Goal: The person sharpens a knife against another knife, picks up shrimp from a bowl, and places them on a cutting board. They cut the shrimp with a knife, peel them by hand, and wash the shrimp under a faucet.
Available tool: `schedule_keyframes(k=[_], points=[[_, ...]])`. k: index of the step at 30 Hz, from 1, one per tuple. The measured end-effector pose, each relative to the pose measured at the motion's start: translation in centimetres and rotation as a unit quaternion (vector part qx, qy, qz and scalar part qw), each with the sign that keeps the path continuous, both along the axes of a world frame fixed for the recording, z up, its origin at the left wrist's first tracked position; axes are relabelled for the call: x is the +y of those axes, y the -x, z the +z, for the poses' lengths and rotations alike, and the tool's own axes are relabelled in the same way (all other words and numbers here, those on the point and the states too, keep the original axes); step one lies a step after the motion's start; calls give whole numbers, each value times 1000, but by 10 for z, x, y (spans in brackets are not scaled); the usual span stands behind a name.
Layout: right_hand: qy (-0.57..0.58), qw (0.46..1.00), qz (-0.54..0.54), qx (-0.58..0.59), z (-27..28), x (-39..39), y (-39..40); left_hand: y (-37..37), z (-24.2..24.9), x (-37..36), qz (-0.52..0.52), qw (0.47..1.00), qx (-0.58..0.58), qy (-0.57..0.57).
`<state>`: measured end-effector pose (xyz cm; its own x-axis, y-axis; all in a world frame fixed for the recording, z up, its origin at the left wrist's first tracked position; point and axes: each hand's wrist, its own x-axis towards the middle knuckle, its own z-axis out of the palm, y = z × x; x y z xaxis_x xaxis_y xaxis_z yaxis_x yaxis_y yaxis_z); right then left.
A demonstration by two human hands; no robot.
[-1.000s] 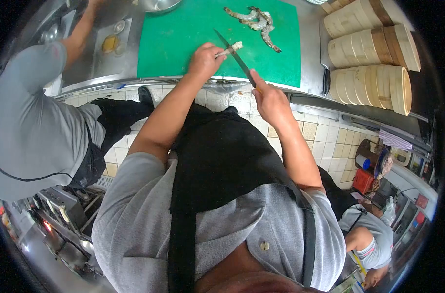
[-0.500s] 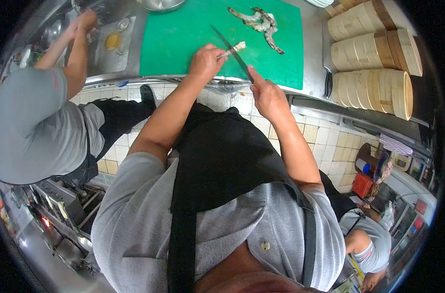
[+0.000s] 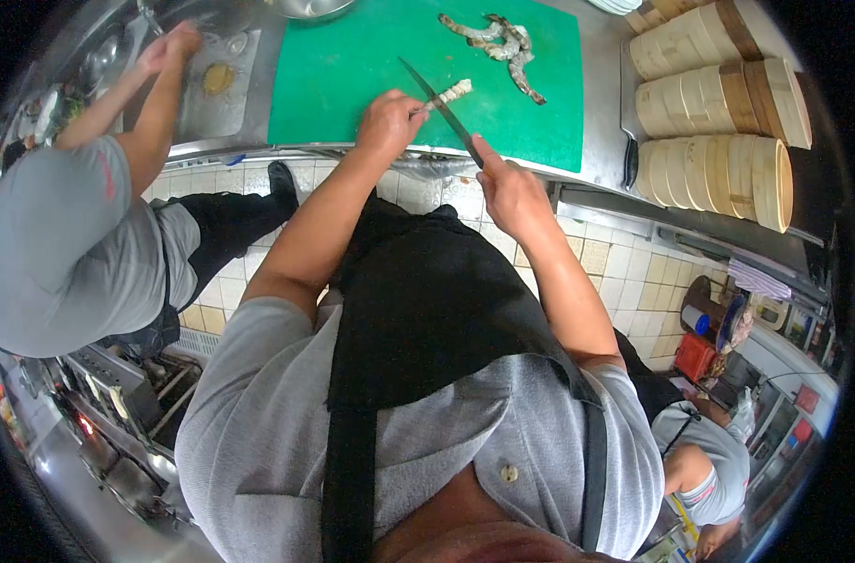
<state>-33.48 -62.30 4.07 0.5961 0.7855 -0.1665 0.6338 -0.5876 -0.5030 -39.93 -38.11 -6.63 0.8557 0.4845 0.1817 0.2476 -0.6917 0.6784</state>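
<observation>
My left hand pinches one end of a peeled shrimp low on the green cutting board. In my right hand is a long kitchen knife, fingers wrapped round its handle. The blade slants up and left across the shrimp, just beside my left fingertips. The shrimp's pale, ridged far end sticks out to the right of the blade. Farther up the board lies a small pile of grey shrimps, apart from both hands.
Bamboo steamers stand stacked on the right, with a black-handled tool beside them. A metal bowl sits at the board's top edge. One co-worker works at the left counter; another person is at lower right.
The knife and my right hand have shifted slightly down and left along the shrimp. My left hand has moved a little left. The left co-worker's hands have moved up and right.
</observation>
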Motion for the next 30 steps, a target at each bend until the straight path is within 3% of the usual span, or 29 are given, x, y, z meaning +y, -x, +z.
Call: schedule_keyframes(k=[3, 12, 15, 17, 23, 26, 29, 30], points=[[-50, 998, 5, -25, -16, 10, -4, 0, 7, -1, 3, 1000, 8, -6], [-17, 1000, -10, 20, -19, 16, -2, 1, 5, -1, 3, 1000, 9, -15], [-72, 997, -5, 23, -11, 13, -3, -3, 8, -2, 10, 999, 8, -46], [-81, 994, -48, 57, 7, 4, -6, -7, 8, -11, 34, 991, -50, -123], [-118, 971, -170, 116, 22, -41, -15, -46, 11, 14, -26, 989, 45, -139], [-112, 957, -231, 132, 13, -76, -16, -54, 26, 54, 28, 987, 109, -116], [-132, 928, -294, 188, 19, -103, -2, -64, 38, 87, 97, 969, 75, -213], [-129, 923, -302, 202, 17, -111, 3, -73, 42, 88, 75, 969, 65, -227]])
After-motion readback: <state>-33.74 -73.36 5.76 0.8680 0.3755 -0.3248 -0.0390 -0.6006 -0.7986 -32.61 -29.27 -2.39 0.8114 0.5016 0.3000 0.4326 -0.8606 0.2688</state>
